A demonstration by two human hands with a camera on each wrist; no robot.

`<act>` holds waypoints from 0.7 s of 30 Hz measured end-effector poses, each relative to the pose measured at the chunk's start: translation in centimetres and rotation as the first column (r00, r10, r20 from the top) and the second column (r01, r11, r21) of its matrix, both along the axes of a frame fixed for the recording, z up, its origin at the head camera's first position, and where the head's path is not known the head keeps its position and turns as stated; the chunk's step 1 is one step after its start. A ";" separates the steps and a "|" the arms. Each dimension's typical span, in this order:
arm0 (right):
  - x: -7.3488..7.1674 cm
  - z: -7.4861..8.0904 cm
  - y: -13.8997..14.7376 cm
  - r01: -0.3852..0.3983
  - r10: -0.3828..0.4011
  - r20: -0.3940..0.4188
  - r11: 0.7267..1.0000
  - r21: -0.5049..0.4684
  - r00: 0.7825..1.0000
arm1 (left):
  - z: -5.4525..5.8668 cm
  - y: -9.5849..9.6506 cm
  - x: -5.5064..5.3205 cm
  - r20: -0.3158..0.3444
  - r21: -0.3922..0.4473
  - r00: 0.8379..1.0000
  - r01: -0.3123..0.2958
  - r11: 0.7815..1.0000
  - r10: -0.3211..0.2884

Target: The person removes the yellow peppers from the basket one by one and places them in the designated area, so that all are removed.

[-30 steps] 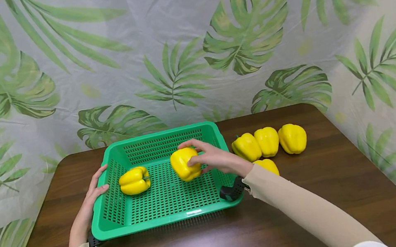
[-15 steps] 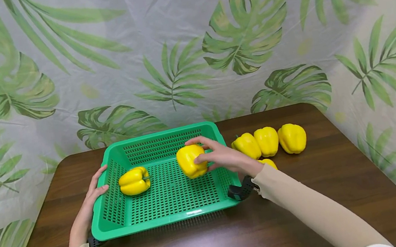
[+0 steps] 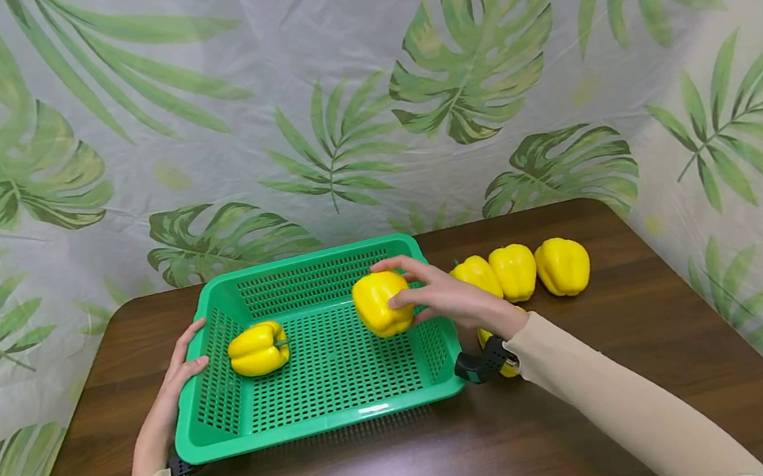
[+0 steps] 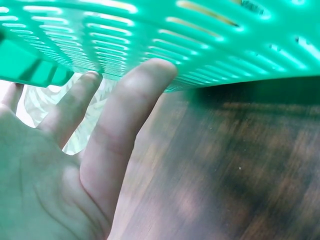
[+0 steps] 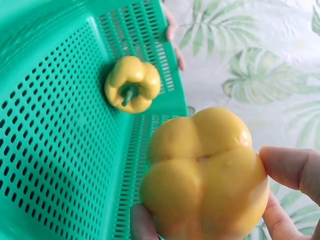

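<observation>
My right hand holds a yellow bell pepper over the right part of a green plastic basket. The right wrist view shows the lobed bottom of this pepper, thumb and fingers around its sides. Another yellow bell pepper lies on its side in the basket's left half, its green stem turned to the right. At the basket's left rim is my left hand, gripping it. From the left wrist, fingers show against the outside of the slotted wall.
Several more yellow bell peppers stand on the brown wooden table right of the basket. One of them is mostly hidden behind my right wrist. A leaf-patterned cloth hangs behind the table.
My right hand has moved to the right with the bell pepper, from above the basket's middle toward its right wall. The left hand, basket and other peppers stay in place.
</observation>
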State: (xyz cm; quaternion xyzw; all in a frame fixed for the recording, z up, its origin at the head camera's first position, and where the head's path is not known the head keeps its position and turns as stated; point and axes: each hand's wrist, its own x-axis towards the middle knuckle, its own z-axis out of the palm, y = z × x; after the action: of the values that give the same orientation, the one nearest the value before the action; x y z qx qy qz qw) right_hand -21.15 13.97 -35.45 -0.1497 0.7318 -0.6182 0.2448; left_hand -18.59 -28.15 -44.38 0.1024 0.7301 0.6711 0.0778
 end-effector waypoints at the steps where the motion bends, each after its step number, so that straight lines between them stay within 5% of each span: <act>1: 0.0 0.1 0.1 0.000 0.000 -0.005 1.000 -0.002 1.000 | 0.0 0.0 0.0 -0.007 0.000 1.000 -0.001 1.000 0.001; 21: 0.5 1.0 2.7 0.044 -0.043 -0.066 0.999 0.015 0.997 | 0.0 0.0 0.0 -0.015 0.005 1.000 0.005 1.000 -0.004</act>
State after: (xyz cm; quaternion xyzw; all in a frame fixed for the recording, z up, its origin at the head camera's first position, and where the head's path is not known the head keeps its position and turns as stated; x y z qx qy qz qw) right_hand -20.70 16.69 -34.49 -0.1521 0.7475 -0.6122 0.2083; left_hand -18.59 -28.12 -44.38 0.1094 0.7288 0.6720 0.0734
